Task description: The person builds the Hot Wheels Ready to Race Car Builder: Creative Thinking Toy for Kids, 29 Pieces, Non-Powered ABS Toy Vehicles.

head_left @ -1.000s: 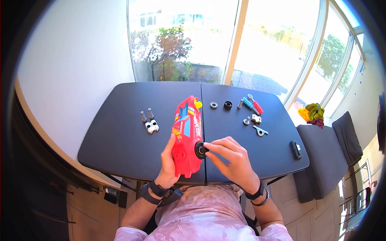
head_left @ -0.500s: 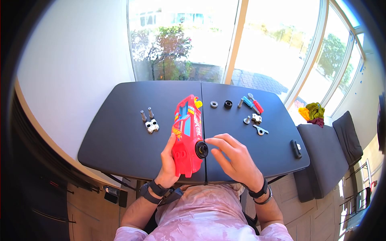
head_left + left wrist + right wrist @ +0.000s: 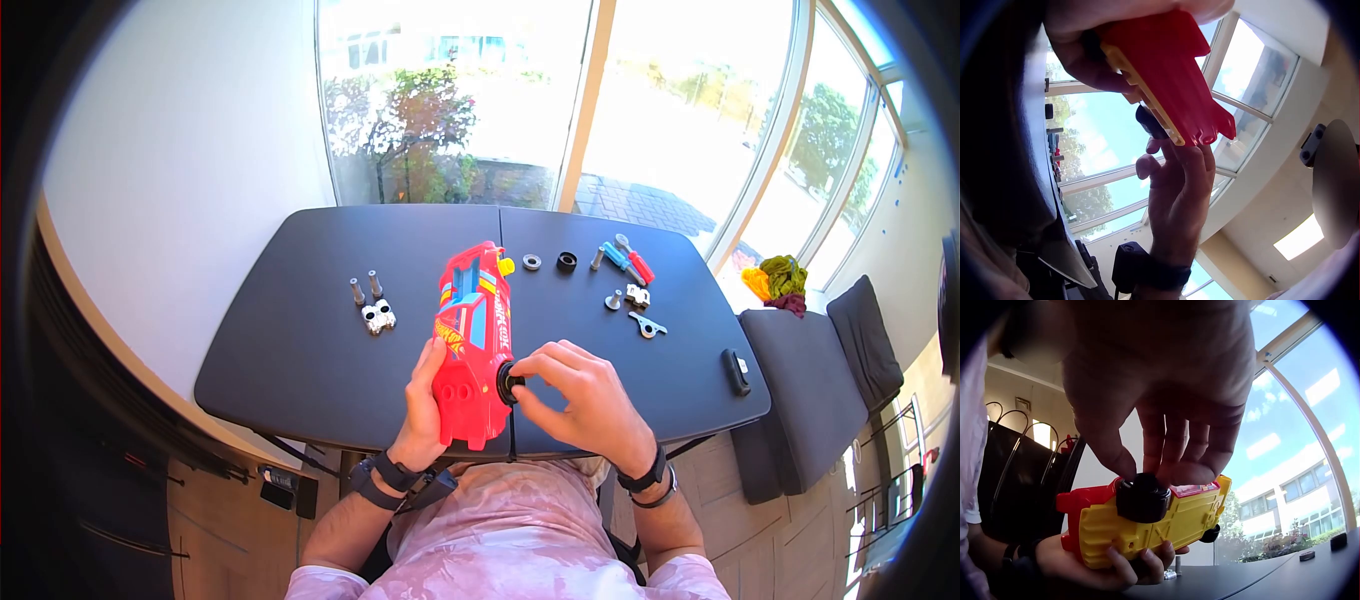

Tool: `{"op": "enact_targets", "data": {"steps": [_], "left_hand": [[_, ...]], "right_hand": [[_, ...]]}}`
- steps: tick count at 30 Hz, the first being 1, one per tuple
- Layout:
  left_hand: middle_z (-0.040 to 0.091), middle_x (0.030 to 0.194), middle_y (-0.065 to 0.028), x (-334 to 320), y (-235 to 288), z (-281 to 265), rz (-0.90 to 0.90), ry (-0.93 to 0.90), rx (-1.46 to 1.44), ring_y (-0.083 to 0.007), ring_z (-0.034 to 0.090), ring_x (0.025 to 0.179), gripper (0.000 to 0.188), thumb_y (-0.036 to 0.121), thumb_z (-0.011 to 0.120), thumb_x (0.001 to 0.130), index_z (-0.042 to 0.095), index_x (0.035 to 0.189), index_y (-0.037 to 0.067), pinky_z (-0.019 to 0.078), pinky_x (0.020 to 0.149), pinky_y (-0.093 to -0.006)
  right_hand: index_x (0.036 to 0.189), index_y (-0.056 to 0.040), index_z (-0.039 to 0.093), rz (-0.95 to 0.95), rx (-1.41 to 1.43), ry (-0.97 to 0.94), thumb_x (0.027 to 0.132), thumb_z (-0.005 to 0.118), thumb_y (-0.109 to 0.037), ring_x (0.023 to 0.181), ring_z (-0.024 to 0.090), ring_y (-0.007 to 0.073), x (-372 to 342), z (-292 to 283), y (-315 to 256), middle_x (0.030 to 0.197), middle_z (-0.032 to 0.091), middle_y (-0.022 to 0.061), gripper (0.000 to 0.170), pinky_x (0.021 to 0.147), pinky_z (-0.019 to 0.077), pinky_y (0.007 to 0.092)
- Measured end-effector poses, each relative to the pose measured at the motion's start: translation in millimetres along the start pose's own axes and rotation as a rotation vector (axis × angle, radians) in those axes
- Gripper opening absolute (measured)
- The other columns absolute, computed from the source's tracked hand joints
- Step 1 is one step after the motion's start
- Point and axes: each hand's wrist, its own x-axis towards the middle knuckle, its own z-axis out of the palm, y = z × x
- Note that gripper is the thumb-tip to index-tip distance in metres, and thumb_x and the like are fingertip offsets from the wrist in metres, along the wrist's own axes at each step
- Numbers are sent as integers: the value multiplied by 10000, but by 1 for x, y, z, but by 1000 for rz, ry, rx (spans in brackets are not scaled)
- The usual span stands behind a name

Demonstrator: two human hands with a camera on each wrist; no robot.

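A red toy car body (image 3: 474, 350) is held up over the table by my left hand (image 3: 422, 415), which grips its rear part. Its yellow underside (image 3: 1182, 526) shows in the right wrist view, with the left fingertips curled against it. My right hand (image 3: 585, 400) pinches the black wheel (image 3: 508, 382) on the car's right side between thumb and fingers. The right wrist view has the same wheel (image 3: 1142, 501) under the right hand (image 3: 1166, 394). Another small black wheel (image 3: 1210, 534) is at the far end of the car.
On the black table (image 3: 290, 300) lie a silver part (image 3: 378, 316) with two grey pegs at left. At right are a grey ring (image 3: 532, 262), a black wheel (image 3: 567, 262), blue and red screwdrivers (image 3: 640, 266), small grey parts (image 3: 648, 325) and a black device (image 3: 736, 372).
The right fingers came off the wheel and now pinch it again. The car has shifted slightly right and turned a little in the left hand's hold.
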Motion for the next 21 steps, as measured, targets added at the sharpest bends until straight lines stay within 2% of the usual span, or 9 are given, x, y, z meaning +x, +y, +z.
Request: {"op": "enact_targets", "data": {"steps": [3,6,9,15,21], "left_hand": [[732,1388,-158,-2,2,3,3,-10,-18,-266,799,1198,518,478,525,1212,511,1537,74,695,971,-442],[733,1389,-160,-2,1,3,5,-13,-13,-267,802,1194,518,477,523,1212,511,1537,75,696,973,-445],[732,1390,-163,-1,1,0,-2,-17,3,-270,807,1182,512,475,522,1212,514,1533,77,697,972,-446],[732,1388,-166,-1,0,0,2,-6,-8,-273,815,1158,507,471,522,1213,515,1531,76,700,966,-441],[732,1390,-162,-3,3,2,-7,-44,-18,-264,805,1182,500,468,534,1211,516,1531,84,689,982,-437]], "right_hand": [[1183,-56,747,-15,68,12,1007,813,-121,985,736,331,-1,4,-1,1096,733,110,199,814,616,462],[1183,-57,743,-54,19,38,1018,813,-139,985,730,327,-2,9,9,1079,729,101,197,795,612,461],[1174,-50,743,-14,-22,18,985,859,-117,973,745,322,-4,9,10,1069,752,105,232,806,605,434],[1165,-55,718,10,-76,9,1007,846,-149,969,738,309,-4,8,3,1021,723,90,224,783,593,435],[1153,-63,783,31,45,2,1016,842,-158,861,747,310,-1,-1,9,982,745,99,177,762,596,413]]}}
